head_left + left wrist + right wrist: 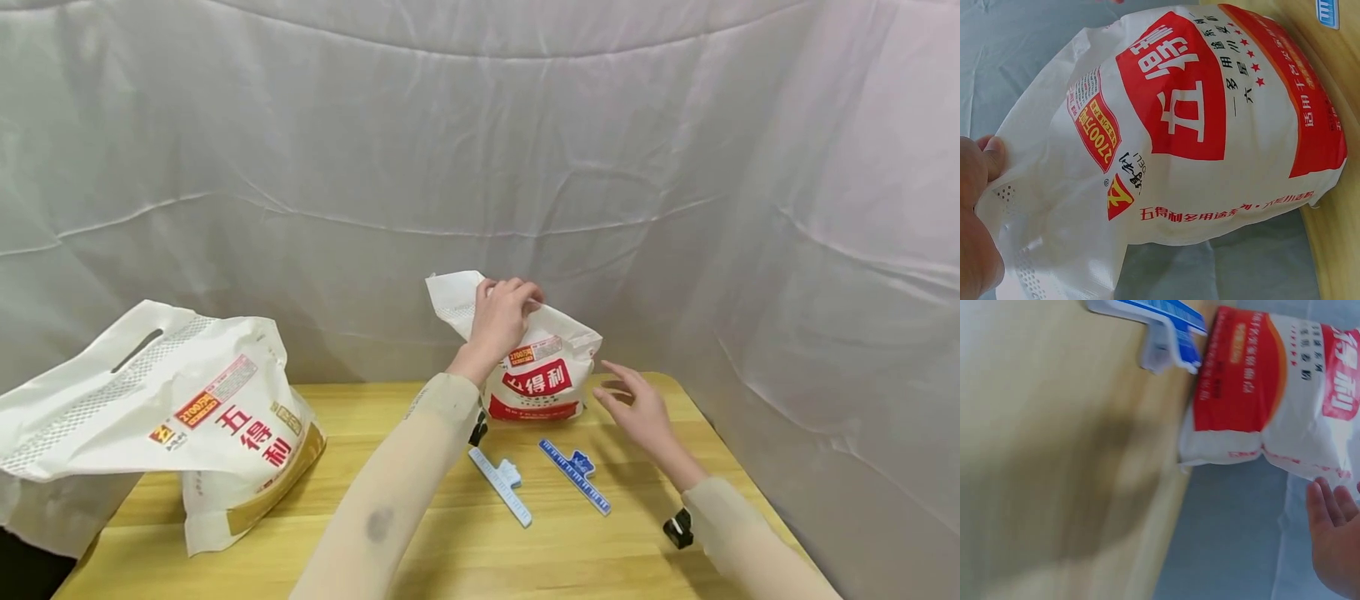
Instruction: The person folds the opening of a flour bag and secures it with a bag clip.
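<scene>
One grey curtain hangs behind and to the right of the red-labelled bag, the landmark for all positions. Beneath that bag extends the wooden table; the bag rests near the table's far edge, its upper end slanting up to the left. Well to the bag's left, and nearer the viewer, stands the gold-based bag, tilted, with its slotted handle extending leftward. Left hand: fingers curled, pinching the red-labelled bag near its top. Right hand: just beside the bag's right side, fingers extended, thumb apart, grasping nothing; whether the fingertips touch the bag cannot be determined. Two clips lie before the bag, the light-blue clip toward its left, the dark-blue clip toward its right.
</scene>
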Motion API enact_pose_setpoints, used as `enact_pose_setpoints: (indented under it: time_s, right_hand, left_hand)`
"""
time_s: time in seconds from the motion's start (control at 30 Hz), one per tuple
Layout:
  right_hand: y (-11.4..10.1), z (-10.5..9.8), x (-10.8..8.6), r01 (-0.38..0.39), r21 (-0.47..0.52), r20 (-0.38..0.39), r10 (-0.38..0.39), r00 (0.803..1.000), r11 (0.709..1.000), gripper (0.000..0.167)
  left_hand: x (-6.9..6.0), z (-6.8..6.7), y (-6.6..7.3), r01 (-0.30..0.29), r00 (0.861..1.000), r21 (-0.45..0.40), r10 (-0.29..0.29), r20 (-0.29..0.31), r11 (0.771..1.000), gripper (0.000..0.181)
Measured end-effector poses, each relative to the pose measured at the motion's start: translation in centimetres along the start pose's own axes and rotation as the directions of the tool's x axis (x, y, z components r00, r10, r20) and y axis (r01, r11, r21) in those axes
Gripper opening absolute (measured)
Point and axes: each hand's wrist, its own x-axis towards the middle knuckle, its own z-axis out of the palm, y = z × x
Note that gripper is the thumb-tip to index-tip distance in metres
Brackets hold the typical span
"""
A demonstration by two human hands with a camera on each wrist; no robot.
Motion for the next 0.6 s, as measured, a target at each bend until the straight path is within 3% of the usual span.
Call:
enact_pose_setpoints:
  time_s: [0.33,0.6]
  right_hand:
    - [1.9,1.9,-3.7,-0.065,-0.020,0.198,0.068,0.978,0.998,0.053]
    - [2.1,3.1,-5.3,-0.125,-0.082,0.344,0.146,0.927,0.989,0.050]
  left_hand:
    - [-0.4,0.1,0.0,0.014,1.000,-0.018,-0.013,0.021,1.000,0.011]
    - [-0.5,0.3,-0.2,0.013,1.000,-0.008,-0.013,0.012,1.000,0.011]
